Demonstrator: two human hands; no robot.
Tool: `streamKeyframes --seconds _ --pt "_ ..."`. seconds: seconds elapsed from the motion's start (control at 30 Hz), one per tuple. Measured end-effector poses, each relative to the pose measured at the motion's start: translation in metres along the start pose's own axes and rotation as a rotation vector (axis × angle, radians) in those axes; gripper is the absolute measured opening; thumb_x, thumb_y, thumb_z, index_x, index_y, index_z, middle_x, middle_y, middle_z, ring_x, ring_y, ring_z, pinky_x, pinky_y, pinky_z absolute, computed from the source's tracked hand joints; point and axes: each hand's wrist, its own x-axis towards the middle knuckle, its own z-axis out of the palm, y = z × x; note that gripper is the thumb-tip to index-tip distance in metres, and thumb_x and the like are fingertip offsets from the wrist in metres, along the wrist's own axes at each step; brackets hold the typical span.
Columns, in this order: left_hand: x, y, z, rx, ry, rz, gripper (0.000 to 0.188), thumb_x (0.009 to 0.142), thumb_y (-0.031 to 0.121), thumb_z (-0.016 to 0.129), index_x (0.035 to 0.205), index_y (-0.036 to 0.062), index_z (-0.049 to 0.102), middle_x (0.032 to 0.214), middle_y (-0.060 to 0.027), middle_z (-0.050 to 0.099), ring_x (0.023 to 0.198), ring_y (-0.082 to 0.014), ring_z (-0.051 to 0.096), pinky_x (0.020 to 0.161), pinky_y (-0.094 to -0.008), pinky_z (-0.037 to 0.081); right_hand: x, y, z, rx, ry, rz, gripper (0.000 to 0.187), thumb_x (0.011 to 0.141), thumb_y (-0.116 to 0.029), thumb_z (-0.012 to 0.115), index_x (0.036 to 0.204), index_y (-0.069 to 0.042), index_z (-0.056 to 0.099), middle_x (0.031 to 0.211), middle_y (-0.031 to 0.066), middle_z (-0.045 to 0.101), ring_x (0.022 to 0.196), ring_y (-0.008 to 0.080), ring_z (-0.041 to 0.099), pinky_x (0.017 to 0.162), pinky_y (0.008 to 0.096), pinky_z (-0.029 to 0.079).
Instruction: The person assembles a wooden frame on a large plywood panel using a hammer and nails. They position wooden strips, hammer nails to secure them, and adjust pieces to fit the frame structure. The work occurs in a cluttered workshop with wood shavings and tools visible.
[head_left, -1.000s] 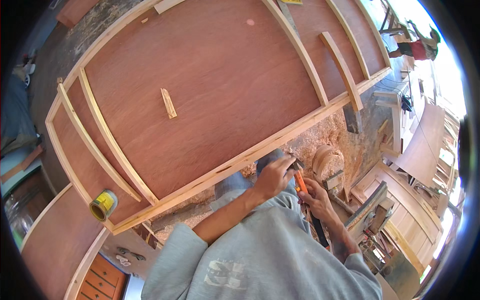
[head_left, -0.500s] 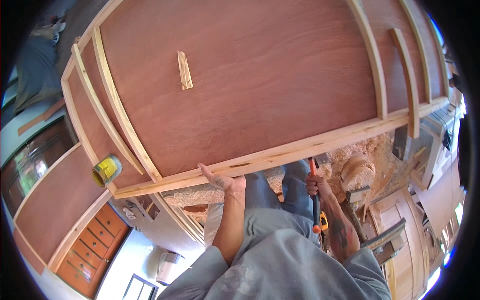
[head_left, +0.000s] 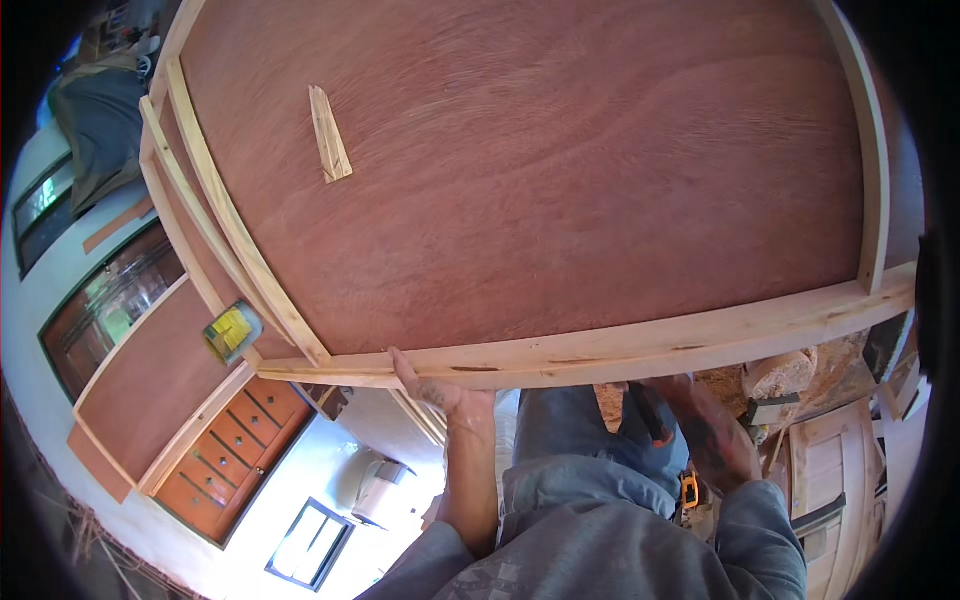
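Observation:
A large reddish-brown plywood panel (head_left: 560,180) framed with pale wood strips lies before me. My left hand (head_left: 435,393) grips its near wooden rail (head_left: 600,350), thumb over the top edge and fingers hidden underneath. Just under the same rail, farther right, is my right hand (head_left: 675,390), partly covered by the rail. It is closed round a hammer (head_left: 658,428), whose dark handle with an orange end points down toward me; the head is out of sight. On the panel lies a short pale wood offcut (head_left: 330,140).
A yellow-labelled can (head_left: 233,332) sits at the panel's left corner. A loose wood strip (head_left: 200,215) runs beside the left crosspiece. Wood shavings, a log-like block (head_left: 782,372) and a clamp (head_left: 772,410) are at lower right. An orange-yellow tool (head_left: 689,489) is near my waist.
My view has shifted, so the panel appears larger and farther right. The right hand has gone up under the rail with the hammer. The left hand keeps its grip on the rail.

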Motion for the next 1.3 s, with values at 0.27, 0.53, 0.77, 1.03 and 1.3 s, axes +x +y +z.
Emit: streamKeyframes --seconds 0.27,0.53,0.77,1.03,1.3 --pt "-0.004 0.001 0.002 0.073 0.046 0.004 0.086 0.091 0.066 0.052 0.156 0.0142 0.031 0.159 -0.0127 0.034 0.144 -0.0351 0.033 0.118 -0.0532 0.029 -0.003 -0.024 0.005 -0.154 0.031 0.001 0.012 0.093 -0.012 0.063 0.087 -0.003 0.062 0.059 0.0044 0.054 0.044 0.0137 0.049 0.039 0.0318 0.042" --pt "0.003 -0.001 -0.005 0.079 0.026 0.016 0.083 0.092 0.066 0.049 0.156 0.0145 0.032 0.159 -0.0124 0.034 0.144 -0.0354 0.034 0.118 -0.0543 0.029 -0.014 -0.030 0.004 -0.216 0.047 -0.007 0.012 0.092 -0.012 0.064 0.085 -0.002 0.062 0.060 0.0048 0.056 0.044 0.0135 0.052 0.039 0.0317 0.042" --pt "-0.008 0.000 0.005 0.094 0.049 0.005 0.085 0.091 0.068 0.049 0.156 0.0163 0.032 0.159 -0.0122 0.034 0.145 -0.0359 0.034 0.118 -0.0542 0.030 -0.022 -0.028 0.005 -0.323 0.031 -0.062 0.013 0.092 -0.012 0.064 0.084 -0.002 0.063 0.061 0.0052 0.057 0.044 0.0133 0.054 0.039 0.0317 0.043" --pt "0.006 0.007 -0.021 0.098 -0.041 -0.037 0.090 0.086 0.073 0.057 0.156 0.0209 0.034 0.158 -0.0069 0.037 0.143 -0.0332 0.036 0.116 -0.0551 0.033 -0.050 -0.051 0.010 -0.789 0.118 -0.198 0.014 0.089 -0.012 0.066 0.080 -0.001 0.062 0.061 0.0055 0.059 0.044 0.0134 0.056 0.038 0.0316 0.043" --pt "0.005 -0.003 -0.063 -0.189 -0.656 -0.294 0.096 0.079 0.064 0.076 0.154 0.0210 0.037 0.159 -0.0041 0.039 0.140 -0.0282 0.041 0.115 -0.0541 0.035 -0.164 -0.052 -0.022 -0.174 0.705 0.068 0.015 0.085 -0.005 0.064 0.088 -0.006 0.049 0.061 0.0006 0.048 0.041 0.0119 0.045 0.036 0.0305 0.036"
